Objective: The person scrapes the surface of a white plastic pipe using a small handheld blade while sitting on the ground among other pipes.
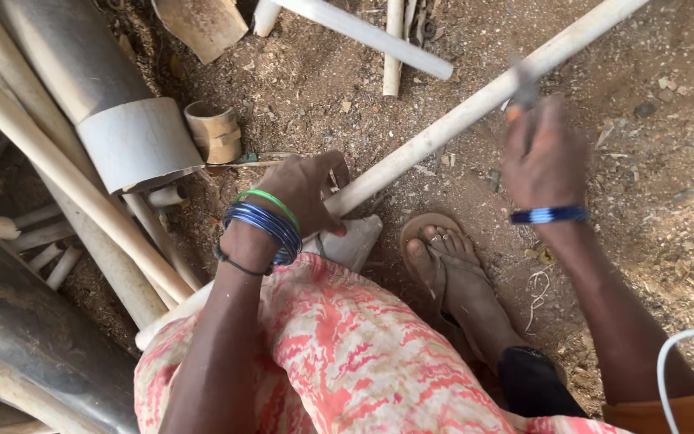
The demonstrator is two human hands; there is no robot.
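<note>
The left hand [303, 193] clamps the pale pipe [475, 104] down; the right hand [541, 157], blurred, grips a small saw-like tool [524, 87] across it; short, square strokes would cut cleanest.

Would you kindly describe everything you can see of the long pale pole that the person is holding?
The pole is a long, straight, round stick, pale cream, looking like stripped bamboo or wood. It runs on a slant from the upper right edge down to the middle, above the dirt ground. The left hand grips its lower end over a pale block. The right hand, blurred, holds a small tool against its middle. The pole's far end leaves the frame.
</note>
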